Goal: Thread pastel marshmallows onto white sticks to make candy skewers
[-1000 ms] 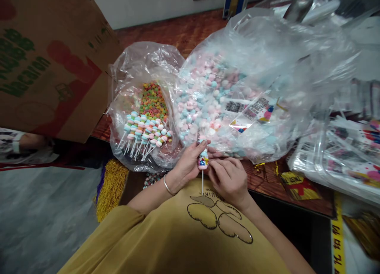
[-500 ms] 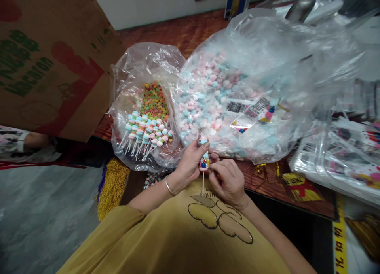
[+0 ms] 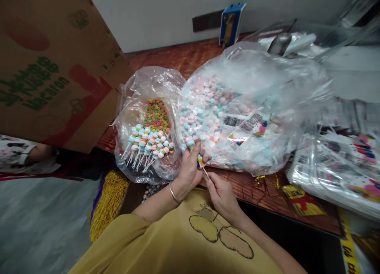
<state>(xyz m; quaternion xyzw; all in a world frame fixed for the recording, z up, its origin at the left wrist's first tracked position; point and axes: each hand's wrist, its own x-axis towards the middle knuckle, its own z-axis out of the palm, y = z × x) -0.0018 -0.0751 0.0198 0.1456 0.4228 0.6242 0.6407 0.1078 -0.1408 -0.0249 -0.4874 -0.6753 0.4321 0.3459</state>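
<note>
I am holding a marshmallow stick [image 3: 196, 153] just below the middle of the frame, over the near edge of the wooden table [image 3: 178, 56]. It is looking light and soft to me: pastel puffs threaded on a thin white stick, with a small printed wrapper, blue, red and yellow, around the lower part. The puffs would probably dent if squeezed, so I judge the stick's bare end and the wrapped part the best places to take hold. My left hand [image 3: 190, 167] is curling around the wrapped part, fingers closed on it. My right hand [image 3: 219, 193], lower and to the right, is pinching the bare end of the stick with its fingertips.

Right behind my hands, a big clear bag of pink and blue marshmallows [image 3: 237, 108] is filling the middle of the frame. To its left, a smaller bag [image 3: 148, 123] is holding finished sticks and coloured cereal rings. A cardboard box [image 3: 53, 64] is filling the upper left, and stacked printed wrappers [image 3: 341, 163] are lying at the right.
</note>
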